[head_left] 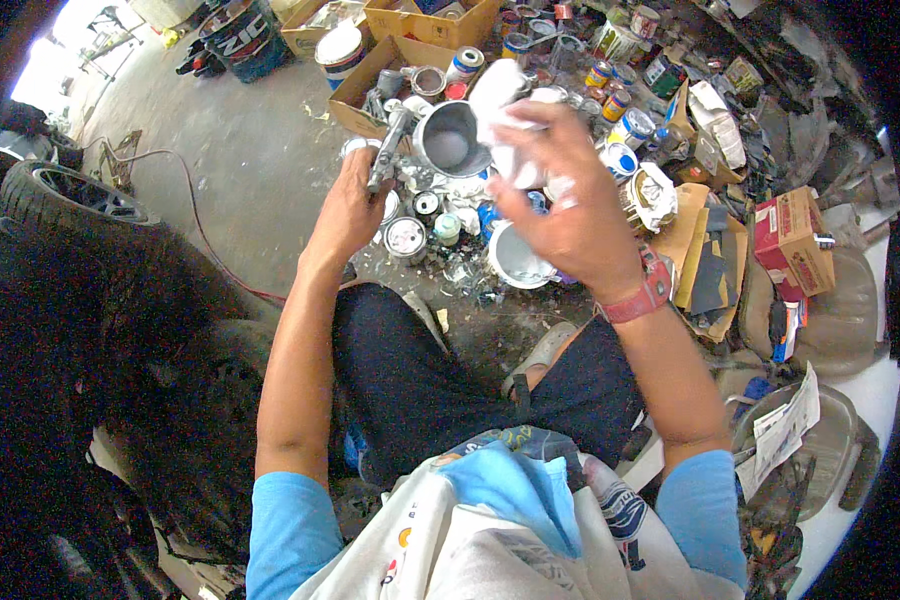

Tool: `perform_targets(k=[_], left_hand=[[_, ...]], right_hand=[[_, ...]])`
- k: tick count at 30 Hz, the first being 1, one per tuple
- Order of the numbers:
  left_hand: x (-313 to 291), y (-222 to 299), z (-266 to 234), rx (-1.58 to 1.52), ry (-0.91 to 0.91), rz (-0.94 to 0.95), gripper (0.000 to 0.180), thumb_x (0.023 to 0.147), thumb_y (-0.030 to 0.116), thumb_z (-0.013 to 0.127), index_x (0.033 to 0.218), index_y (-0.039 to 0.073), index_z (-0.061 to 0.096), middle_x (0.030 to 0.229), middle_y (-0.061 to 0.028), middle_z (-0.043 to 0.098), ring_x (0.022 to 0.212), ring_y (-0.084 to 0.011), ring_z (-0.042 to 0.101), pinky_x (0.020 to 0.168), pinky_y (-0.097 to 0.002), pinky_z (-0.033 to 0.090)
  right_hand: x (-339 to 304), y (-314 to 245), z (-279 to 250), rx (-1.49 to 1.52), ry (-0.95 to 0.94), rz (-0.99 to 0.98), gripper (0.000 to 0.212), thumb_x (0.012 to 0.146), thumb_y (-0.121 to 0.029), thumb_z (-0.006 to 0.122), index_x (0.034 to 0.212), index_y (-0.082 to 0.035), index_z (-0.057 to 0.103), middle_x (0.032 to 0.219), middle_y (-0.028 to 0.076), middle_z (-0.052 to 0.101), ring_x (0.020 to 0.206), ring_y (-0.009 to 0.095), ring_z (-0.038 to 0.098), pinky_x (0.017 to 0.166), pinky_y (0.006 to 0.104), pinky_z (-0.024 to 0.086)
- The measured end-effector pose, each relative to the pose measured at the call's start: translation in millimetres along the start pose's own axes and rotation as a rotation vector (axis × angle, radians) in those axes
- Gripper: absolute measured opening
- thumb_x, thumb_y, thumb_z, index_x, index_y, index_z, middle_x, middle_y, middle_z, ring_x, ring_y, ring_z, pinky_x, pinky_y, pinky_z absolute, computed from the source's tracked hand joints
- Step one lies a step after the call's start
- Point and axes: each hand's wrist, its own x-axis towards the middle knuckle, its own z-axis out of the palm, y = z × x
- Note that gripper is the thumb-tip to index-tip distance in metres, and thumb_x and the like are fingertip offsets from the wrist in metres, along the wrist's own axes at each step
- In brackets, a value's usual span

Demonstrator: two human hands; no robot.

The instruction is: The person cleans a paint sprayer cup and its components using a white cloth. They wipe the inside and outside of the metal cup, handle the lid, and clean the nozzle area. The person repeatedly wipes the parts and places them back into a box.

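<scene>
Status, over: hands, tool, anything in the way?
Left hand gripping spray gun, cup uncovered. Right hand holding blurred white item. Cans crowd the floor beneath.

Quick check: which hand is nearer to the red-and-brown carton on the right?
Right. The right hand is to the left of the carton, not touching it. The left hand is farther left, past the grey cup, around a metal tool.

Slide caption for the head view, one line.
Left hand holding a metal tool beside an open grey cup, right hand at a blurred white item, above a floor crowded with cans.
</scene>
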Motion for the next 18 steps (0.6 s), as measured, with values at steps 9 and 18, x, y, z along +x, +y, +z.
perform_targets(k=[9, 18], left_hand=[[16.4, 22.7, 34.3, 0.05, -0.045, 0.185, 0.053, 0.076, -0.014, 0.059, 0.128, -0.004, 0.052, 0.119, -0.0283, 0.057, 0.117, -0.0517, 0.056, 0.103, -0.0551, 0.048], [6.1, 6.7, 52.8, 0.114, -0.227, -0.045, 0.044, 0.082, -0.007, 0.066, 0.123, -0.003, 0.053, 0.125, -0.0276, 0.059, 0.121, -0.0489, 0.06, 0.099, -0.0532, 0.053]], right_hand=[[20.3, 42.3, 5.5, -0.721, -1.006, -0.061, 0.053, 0.073, -0.045, 0.092, 0.09, 0.002, 0.075, 0.109, 0.021, 0.076, 0.1, 0.037, 0.076, 0.081, 0.047, 0.062], [0.9, 60.4, 34.2, 0.205, -0.854, 0.657, 0.06, 0.087, -0.044, 0.084, 0.118, 0.006, 0.072, 0.111, 0.017, 0.077, 0.084, 0.027, 0.076, 0.066, 0.0376, 0.063]])
